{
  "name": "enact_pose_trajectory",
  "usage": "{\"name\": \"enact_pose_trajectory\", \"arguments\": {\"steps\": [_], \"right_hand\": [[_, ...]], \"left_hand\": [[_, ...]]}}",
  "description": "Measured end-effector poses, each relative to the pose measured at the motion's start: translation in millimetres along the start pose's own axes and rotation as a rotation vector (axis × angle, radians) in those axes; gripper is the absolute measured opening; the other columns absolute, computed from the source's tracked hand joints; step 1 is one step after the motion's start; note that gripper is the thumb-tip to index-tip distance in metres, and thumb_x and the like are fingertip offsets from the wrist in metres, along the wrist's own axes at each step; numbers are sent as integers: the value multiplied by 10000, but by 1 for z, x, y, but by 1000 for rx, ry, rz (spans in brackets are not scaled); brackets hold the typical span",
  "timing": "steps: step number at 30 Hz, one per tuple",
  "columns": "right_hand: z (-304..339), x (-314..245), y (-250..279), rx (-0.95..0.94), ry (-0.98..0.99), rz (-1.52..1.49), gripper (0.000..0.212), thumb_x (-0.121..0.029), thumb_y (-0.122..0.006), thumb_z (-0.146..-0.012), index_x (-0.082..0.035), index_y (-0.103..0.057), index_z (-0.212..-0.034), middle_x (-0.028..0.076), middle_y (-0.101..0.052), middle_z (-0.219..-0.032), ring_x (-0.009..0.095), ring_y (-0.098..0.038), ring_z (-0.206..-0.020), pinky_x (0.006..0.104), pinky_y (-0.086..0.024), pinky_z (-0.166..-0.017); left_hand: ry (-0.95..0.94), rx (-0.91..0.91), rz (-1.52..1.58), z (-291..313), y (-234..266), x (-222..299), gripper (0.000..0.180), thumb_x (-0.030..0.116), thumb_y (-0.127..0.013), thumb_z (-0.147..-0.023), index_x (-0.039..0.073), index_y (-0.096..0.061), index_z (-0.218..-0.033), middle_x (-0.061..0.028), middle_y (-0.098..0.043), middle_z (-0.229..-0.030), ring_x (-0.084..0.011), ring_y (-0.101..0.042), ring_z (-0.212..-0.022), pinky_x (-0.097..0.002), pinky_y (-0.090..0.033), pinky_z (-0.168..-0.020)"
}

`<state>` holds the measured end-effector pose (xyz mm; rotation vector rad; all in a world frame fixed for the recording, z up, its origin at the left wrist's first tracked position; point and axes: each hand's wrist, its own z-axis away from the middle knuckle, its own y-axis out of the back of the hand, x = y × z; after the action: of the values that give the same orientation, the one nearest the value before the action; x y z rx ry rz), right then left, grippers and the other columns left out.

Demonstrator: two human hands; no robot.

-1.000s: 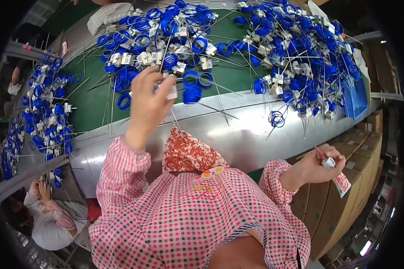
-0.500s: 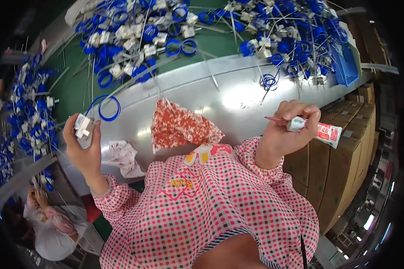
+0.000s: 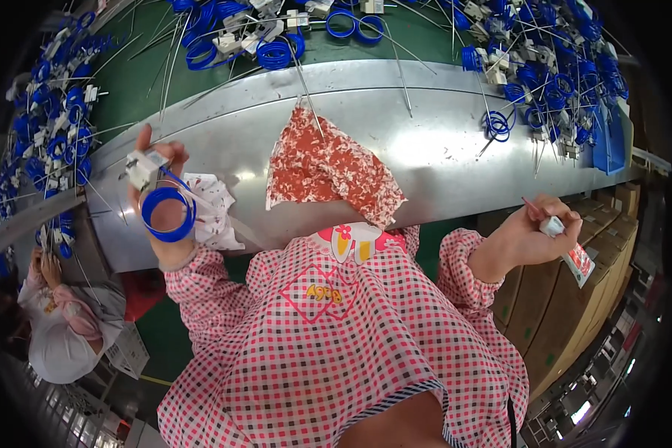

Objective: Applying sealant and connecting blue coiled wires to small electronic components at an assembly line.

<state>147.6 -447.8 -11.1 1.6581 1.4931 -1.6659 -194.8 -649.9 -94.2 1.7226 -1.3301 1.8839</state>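
Note:
My left hand (image 3: 175, 154) is raised over the left part of the metal table edge. Its fingers grip a white boxy plastic part (image 3: 142, 170), and from that part hangs a blue coiled tube (image 3: 170, 234) in front of my wrist. Off to the right, my right hand (image 3: 526, 237) is closed around a red and white squeeze tube (image 3: 579, 264), whose flat end sticks out below the fingers. A thin reddish pointed tip (image 3: 531, 207) and a pale faceted piece (image 3: 552, 226) show between finger and thumb; how they join the tube is hidden.
A red, white-flecked cloth (image 3: 328, 168) lies on the metal table (image 3: 440, 123), with a crumpled, stained white cloth (image 3: 215, 205) left of it. Heaps of blue-coiled white parts (image 3: 276, 54) cover the green surface. Cartons (image 3: 567, 299) stand right; a co-worker (image 3: 71, 321) sits left.
My left hand has turned, bringing the blue coil down in front of my wrist. My right hand has moved right and slightly down with the squeeze tube. The view has shifted too.

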Motion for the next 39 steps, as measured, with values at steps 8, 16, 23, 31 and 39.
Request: {"name": "enact_pose_trajectory", "arguments": {"steps": [8,16,23,31,39], "right_hand": [[33,16,-7,-202,59,81,191,-214,-436,-837,-77,-416,-706,41,-444,-525,115,-388,-484,222,-278,-447],[87,60,40,-1099,353,409,194,-96,-612,-735,-23,-531,-895,146,-570,-886,231,-554,-765,303,-458,-656],[96,85,33,-1274,387,448,316,-38,-707,-654,-19,-580,-943,144,-547,-994,272,-564,-853,318,-481,-691],[82,88,34,-1512,364,553,319,4,-676,-672,3,-584,-977,158,-553,-1035,278,-567,-907,314,-474,-758],[75,80,27,-1187,-117,568,170,-42,-637,-733,-1,-561,-879,131,-585,-870,210,-587,-807,271,-470,-697]], "left_hand": [[200,-332,463,-3,-49,-18,499,520,-423,-811,27,-484,-860,-59,-381,-770,-122,-330,-605,-253,-289,-509],[422,-413,92,22,-102,-65,518,454,-218,-911,28,-438,-713,-56,-385,-706,-170,-349,-684,-297,-291,-693],[456,-443,104,25,-94,-86,500,424,-220,-907,25,-440,-702,-53,-392,-678,-174,-358,-693,-307,-306,-732],[521,-385,87,25,-93,-84,505,422,-212,-906,27,-442,-692,-53,-395,-673,-172,-369,-691,-303,-316,-732],[573,-339,61,25,-96,-83,528,417,-201,-909,14,-461,-688,-60,-406,-671,-179,-386,-691,-305,-327,-732]]}}
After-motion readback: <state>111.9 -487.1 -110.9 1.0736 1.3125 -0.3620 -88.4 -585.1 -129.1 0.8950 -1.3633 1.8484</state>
